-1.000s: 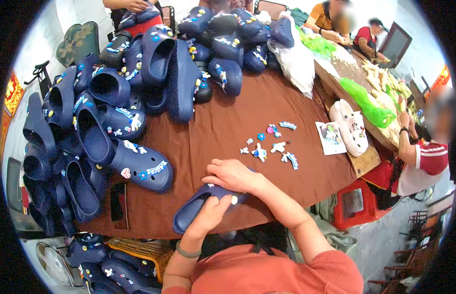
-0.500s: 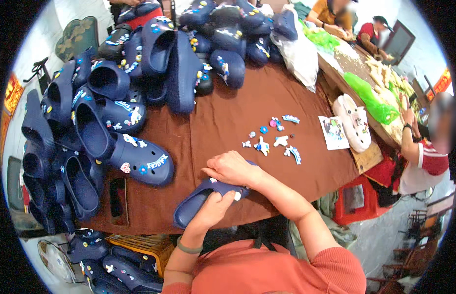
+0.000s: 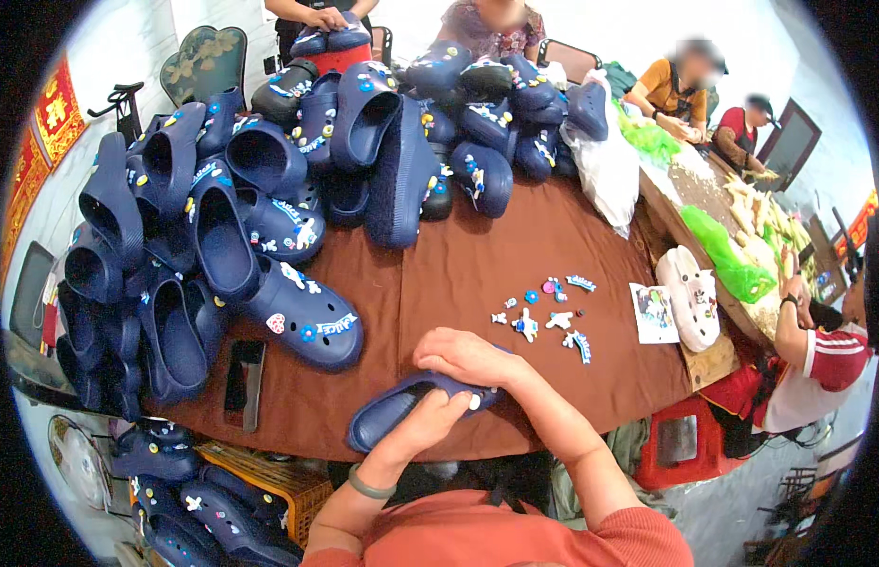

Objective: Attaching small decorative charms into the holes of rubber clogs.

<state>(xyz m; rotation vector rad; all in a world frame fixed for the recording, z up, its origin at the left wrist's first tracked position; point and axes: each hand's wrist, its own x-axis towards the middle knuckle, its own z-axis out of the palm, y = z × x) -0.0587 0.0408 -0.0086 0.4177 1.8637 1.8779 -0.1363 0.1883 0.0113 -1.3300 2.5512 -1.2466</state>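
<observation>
At the table's near edge I hold a dark blue clog, its heel end toward the lower left. My left hand reaches into the foot opening, thumb against the clog's upper beside a round white piece; its other fingers are hidden inside. Over the top of the clog lies my right hand, its fingers close together and bent around the upper. Beyond my hands several small shoe charms are scattered on the brown cloth. A decorated blue clog lies to the left of them.
Piled blue clogs cover the table's left and far side. A dark phone lies near the left front edge. On the right are a picture card and a white clog. Other people work at the far side and right.
The view has tilted up and turned slightly left, so the table sits lower and further right. Both hands stay on the clog; my right hand's fingers lie a little flatter over it.
</observation>
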